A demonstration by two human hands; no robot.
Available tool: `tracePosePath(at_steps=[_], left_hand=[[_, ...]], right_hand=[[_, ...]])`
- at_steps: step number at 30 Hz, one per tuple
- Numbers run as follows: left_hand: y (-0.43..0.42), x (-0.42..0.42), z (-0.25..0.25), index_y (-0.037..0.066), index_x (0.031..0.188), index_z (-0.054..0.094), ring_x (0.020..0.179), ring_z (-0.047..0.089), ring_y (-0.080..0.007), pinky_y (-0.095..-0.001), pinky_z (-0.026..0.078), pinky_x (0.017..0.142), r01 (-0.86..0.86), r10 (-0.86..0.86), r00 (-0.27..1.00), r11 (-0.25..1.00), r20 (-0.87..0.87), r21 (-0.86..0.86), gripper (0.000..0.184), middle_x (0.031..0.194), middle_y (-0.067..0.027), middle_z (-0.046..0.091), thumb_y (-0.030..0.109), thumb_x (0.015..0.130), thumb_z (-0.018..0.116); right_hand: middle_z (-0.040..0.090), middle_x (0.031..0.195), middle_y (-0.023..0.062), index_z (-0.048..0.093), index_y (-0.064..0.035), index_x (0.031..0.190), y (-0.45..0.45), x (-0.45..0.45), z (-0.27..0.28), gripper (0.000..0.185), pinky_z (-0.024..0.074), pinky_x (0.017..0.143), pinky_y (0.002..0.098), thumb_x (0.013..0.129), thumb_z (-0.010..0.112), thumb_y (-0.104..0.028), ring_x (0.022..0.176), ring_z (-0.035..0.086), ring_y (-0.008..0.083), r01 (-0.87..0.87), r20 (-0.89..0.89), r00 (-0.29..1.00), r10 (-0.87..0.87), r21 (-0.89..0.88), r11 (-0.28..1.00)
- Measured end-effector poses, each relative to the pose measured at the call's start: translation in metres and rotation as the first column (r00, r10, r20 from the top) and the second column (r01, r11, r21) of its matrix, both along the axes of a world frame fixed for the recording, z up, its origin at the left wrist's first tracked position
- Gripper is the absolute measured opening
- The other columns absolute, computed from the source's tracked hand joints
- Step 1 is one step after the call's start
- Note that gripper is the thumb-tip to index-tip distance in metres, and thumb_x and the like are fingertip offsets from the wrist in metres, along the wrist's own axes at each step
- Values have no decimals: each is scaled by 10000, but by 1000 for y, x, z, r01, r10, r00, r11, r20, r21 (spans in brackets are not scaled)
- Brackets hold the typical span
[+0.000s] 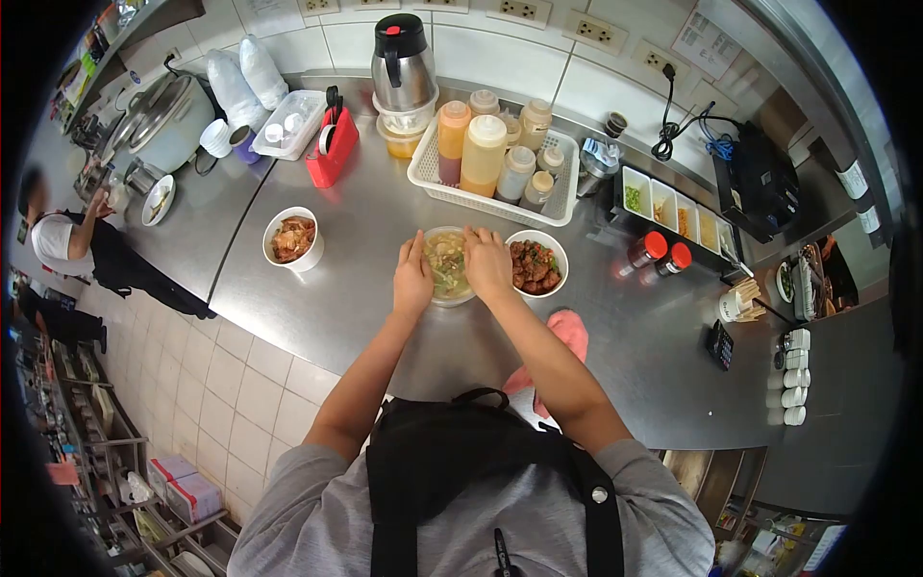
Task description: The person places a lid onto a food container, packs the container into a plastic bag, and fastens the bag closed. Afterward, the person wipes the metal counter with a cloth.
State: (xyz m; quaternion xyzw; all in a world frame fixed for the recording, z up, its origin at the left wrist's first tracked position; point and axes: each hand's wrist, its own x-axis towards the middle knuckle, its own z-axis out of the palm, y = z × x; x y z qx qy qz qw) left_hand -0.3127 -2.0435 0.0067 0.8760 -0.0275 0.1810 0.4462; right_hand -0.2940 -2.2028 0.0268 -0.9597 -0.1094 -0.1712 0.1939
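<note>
Between my two hands is a round plastic bowl [446, 266] of pale soup with green pieces in it. My left hand [413, 277] presses against its left rim, fingers together. On the opposite rim lies my right hand [488, 263], its fingers also closed along the edge. Whether a clear lid covers the soup, I cannot tell. Just right of my right hand stands a white paper bowl [536, 264] with browned meat pieces. Farther left is another white paper bowl [292, 238] holding reddish-orange food.
Behind the bowls sits a white basket [490, 200] of sauce bottles, near a steel thermos [401, 65] and a red tape dispenser [334, 147]. A pink cloth [567, 337] lies under my right forearm. Red-lidded jars [646, 248] stand right. Another person [72, 236] works at far left.
</note>
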Motion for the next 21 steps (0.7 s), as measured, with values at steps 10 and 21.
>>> tracePosePath(at_steps=[10,21], left_hand=[[-4,-1,10,-35,1353,455,1112,558,-409,-438,479,938,-19,22,999,992,-24,127,452,1272,-242,520,11,903,463],[-3,-3,3,66,1452,356,1313,413,-372,-459,361,1071,-50,60,998,887,-6,459,570,1414,-187,448,57,893,465]], right_hand=[[593,1094,188,564,57,1226,1,14,2,387,509,850,425,914,524,-167,999,592,339,-72,-138,988,68,-26,997],[429,1435,183,400,-129,1445,11,4,-13,506,457,968,477,951,461,-221,1237,473,403,-157,-16,988,157,-39,987]])
